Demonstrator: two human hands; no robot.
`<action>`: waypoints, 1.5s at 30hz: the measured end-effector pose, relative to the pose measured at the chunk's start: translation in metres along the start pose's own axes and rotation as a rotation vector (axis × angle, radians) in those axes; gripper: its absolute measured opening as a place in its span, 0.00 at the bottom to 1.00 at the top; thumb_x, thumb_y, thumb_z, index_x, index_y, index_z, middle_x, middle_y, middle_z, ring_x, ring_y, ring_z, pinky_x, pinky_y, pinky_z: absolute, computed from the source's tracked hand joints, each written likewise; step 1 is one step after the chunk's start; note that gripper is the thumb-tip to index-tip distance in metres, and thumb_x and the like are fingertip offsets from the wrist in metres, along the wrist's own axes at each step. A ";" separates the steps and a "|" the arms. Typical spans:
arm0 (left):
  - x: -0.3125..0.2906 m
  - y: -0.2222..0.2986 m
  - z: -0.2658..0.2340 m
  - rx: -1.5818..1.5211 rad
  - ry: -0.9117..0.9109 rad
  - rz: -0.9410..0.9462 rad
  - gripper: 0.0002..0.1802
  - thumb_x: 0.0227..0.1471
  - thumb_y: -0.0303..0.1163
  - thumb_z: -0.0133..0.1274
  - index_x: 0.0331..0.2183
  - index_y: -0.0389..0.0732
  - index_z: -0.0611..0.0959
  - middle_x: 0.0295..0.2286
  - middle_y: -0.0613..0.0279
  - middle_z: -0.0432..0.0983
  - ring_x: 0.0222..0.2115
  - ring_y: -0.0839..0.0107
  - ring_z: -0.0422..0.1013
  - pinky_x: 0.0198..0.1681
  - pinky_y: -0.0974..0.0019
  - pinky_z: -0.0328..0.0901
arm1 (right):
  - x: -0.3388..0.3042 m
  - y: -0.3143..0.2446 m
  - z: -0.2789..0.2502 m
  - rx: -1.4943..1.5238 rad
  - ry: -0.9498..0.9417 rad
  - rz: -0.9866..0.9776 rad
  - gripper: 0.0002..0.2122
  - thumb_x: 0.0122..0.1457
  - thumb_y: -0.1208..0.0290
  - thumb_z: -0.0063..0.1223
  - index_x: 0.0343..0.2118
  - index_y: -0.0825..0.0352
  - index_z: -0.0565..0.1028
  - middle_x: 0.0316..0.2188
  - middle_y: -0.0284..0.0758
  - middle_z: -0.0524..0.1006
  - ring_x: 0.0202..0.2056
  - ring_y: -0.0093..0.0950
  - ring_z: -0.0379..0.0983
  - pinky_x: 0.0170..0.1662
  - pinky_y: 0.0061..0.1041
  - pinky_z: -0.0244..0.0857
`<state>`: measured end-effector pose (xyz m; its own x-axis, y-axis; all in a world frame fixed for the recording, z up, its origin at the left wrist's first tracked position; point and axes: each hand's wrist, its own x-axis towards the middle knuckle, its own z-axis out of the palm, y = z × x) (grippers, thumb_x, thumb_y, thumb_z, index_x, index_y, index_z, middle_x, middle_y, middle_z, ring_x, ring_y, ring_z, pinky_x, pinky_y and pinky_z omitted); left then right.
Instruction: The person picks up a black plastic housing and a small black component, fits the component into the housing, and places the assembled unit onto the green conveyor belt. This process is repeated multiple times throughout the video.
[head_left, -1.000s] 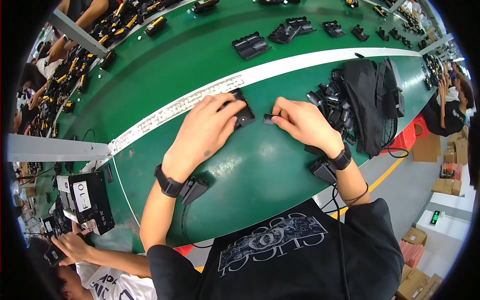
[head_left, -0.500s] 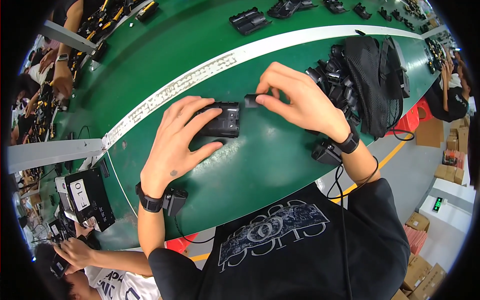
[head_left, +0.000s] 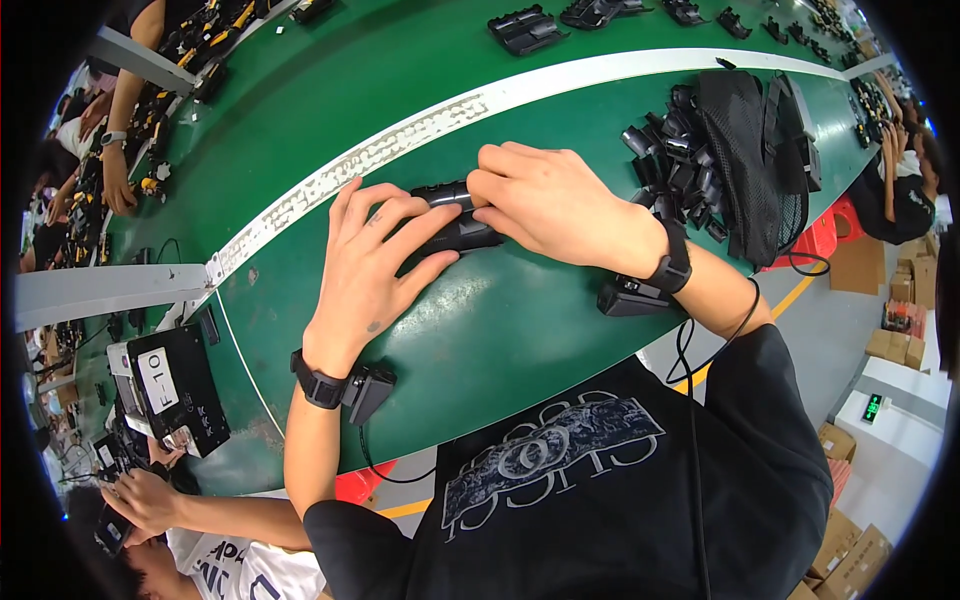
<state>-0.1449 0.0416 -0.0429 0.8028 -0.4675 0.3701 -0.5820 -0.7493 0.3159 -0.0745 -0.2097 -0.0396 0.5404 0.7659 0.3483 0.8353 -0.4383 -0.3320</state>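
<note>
A black moulded plastic housing lies on the green worktable, with my left hand curled over its left end. Its fingertips press on the top while the thumb rests by the near edge. My right hand is closed in a pinch at the housing's right end, bent fingers up against it. The small black plastic piece in that pinch is mostly covered by my fingers; whether it sits in the housing cannot be made out.
Right of my hands is a pile of small black plastic parts beside a black mesh bag. A white strip curves behind; black housings lie beyond it. A labelled black box stands left, near a co-worker's hand.
My right hand has moved left with the small black piece, from beside the housing onto its right end. The housing has tilted, and my left hand has shifted slightly right with it.
</note>
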 end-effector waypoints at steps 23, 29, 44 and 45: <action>0.024 -0.012 0.017 0.233 0.031 -0.029 0.22 0.57 0.42 0.67 0.52 0.48 0.85 0.46 0.61 0.79 0.45 0.59 0.76 0.61 0.46 0.66 | 0.003 -0.007 -0.038 -0.177 -0.019 0.120 0.10 0.59 0.67 0.66 0.38 0.64 0.79 0.37 0.38 0.79 0.39 0.40 0.81 0.39 0.38 0.75; 0.030 -0.081 -0.010 0.304 0.224 -0.458 0.26 0.62 0.43 0.61 0.59 0.47 0.79 0.50 0.52 0.79 0.48 0.52 0.77 0.56 0.52 0.70 | -0.064 0.049 -0.069 -0.529 0.008 0.399 0.12 0.62 0.64 0.66 0.44 0.63 0.79 0.39 0.37 0.78 0.45 0.44 0.77 0.44 0.42 0.74; -0.044 -0.274 -0.072 1.067 -0.319 -1.261 0.24 0.64 0.39 0.53 0.58 0.40 0.83 0.60 0.46 0.75 0.62 0.42 0.67 0.58 0.20 0.61 | -0.029 -0.011 -0.059 -0.008 -0.049 0.168 0.05 0.61 0.75 0.63 0.40 0.65 0.82 0.32 0.43 0.82 0.34 0.45 0.80 0.40 0.41 0.73; -0.035 -0.281 -0.075 1.091 -0.347 -1.306 0.26 0.65 0.39 0.52 0.60 0.39 0.82 0.61 0.44 0.74 0.64 0.39 0.66 0.60 0.17 0.59 | -0.028 -0.018 -0.046 0.079 -0.043 0.121 0.05 0.60 0.74 0.64 0.39 0.65 0.82 0.32 0.42 0.82 0.34 0.44 0.80 0.40 0.41 0.73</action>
<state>-0.0193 0.3039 -0.0790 0.7073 0.6935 0.1372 0.6500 -0.5618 -0.5117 -0.0997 -0.2445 -0.0031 0.6306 0.7298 0.2640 0.7524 -0.4916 -0.4384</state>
